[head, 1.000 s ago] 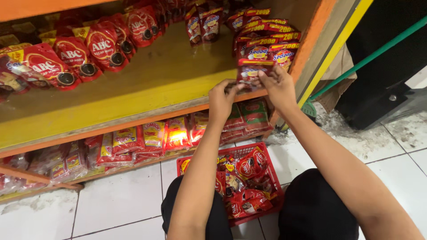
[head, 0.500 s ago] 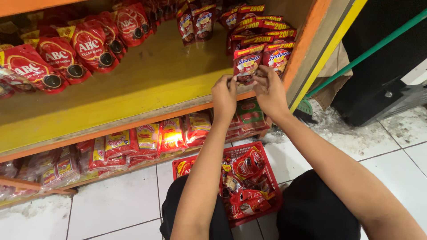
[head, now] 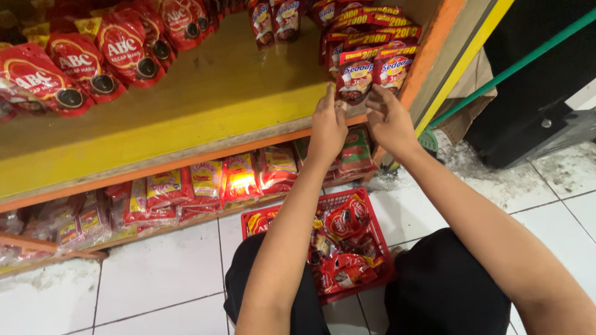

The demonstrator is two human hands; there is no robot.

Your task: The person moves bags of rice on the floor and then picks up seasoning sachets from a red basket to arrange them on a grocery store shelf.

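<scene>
Straightening the front sachet pouches at the right end of the yellow shelf.

Left to right: big red spouted pouches (head: pixel 93 59) lie along the back left of the yellow shelf (head: pixel 186 124), flat packets (head: pixel 205 180) sit on the lower shelf, a red basket (head: pixel 347 248) of more pouches rests on the floor between the knees. Left hand (head: pixel 328 127) pinches the bottom edge of the front left sachet (head: pixel 355 77); right hand (head: pixel 388 121) has fingertips up at the neighbouring sachet (head: pixel 392 69) (full grip unclear). Hands close together, almost touching. Step looks like facing up the front row; next move likely calls for squaring both sachets upright, flush with the shelf lip.
</scene>
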